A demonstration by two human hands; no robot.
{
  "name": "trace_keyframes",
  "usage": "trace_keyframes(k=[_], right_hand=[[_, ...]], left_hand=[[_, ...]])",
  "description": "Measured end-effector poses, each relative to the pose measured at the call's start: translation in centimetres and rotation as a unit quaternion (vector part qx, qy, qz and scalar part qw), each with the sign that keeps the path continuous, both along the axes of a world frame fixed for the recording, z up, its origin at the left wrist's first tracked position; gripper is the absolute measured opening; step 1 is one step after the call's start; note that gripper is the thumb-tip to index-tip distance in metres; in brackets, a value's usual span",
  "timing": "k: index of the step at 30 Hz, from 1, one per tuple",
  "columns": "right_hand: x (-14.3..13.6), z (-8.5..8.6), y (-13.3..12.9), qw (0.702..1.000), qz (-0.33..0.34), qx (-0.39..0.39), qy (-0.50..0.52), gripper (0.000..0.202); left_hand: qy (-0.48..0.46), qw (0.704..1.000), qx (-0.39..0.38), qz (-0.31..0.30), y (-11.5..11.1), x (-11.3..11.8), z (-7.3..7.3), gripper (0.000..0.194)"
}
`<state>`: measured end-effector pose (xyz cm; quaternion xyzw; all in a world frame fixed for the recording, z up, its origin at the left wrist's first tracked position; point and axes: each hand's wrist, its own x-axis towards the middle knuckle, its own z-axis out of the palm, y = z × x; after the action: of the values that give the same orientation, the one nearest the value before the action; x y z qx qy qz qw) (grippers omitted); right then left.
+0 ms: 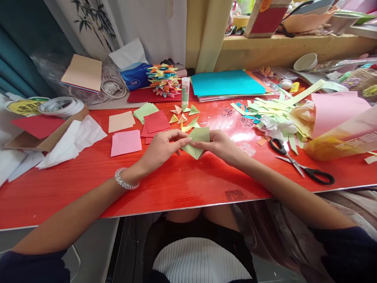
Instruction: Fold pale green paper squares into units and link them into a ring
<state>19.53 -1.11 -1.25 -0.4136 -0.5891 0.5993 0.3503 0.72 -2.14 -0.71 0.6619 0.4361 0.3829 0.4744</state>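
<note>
Between both hands, above the red table (176, 184), is a light green paper square (200, 135) with creases and its lower corner folded. My left hand (163, 149) pinches its left side between thumb and fingers. On the right side, my right hand (219, 145) grips the same paper, thumb on top and fingers behind. Just beyond the hands lie several small folded paper pieces (193, 110) in green, yellow and pink. Left of them are stacks of red squares (157, 121), pink squares (126, 143), peach squares (121, 121) and green squares (145, 111).
A glue stick (185, 91) stands upright beside a colourful paper ball (164, 80). Blue paper sheets (229, 83) lie at the back. Black-handled scissors (297, 163), paper strips (273, 108) and a plastic-wrapped pink roll (338, 122) are on the right. White tissues (73, 141) lie left.
</note>
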Motion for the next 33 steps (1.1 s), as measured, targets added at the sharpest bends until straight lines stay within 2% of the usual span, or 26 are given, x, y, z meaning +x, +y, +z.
trace_keyframes(k=[7, 12, 16, 23, 27, 33], right_hand=[[-0.45, -0.1, -0.23, 0.996, 0.042, -0.076, 0.021, 0.022], [-0.35, -0.03, -0.02, 0.997, 0.033, -0.074, 0.003, 0.016], [-0.17, -0.23, 0.24, 0.998, 0.034, -0.061, -0.003, 0.019], [-0.09, -0.56, 0.2, 0.998, 0.042, -0.045, 0.014, 0.028], [-0.07, -0.57, 0.06, 0.998, 0.044, -0.032, 0.021, 0.026], [-0.19, -0.74, 0.23, 0.997, 0.063, -0.038, -0.017, 0.026]], left_hand=[[-0.047, 0.996, -0.07, 0.028, 0.09, 0.16, -0.07, 0.024], [-0.01, 0.992, -0.129, 0.001, 0.78, -0.2, -0.03, 0.027], [-0.015, 0.989, -0.146, 0.007, 0.7, -0.28, -0.05, 0.028], [-0.042, 0.991, -0.127, 0.014, 0.41, 0.03, -0.77, 0.029], [-0.025, 0.992, -0.123, 0.005, 0.48, 0.07, -0.47, 0.028], [0.002, 0.999, -0.042, 0.022, 0.37, -0.12, -0.32, 0.027]])
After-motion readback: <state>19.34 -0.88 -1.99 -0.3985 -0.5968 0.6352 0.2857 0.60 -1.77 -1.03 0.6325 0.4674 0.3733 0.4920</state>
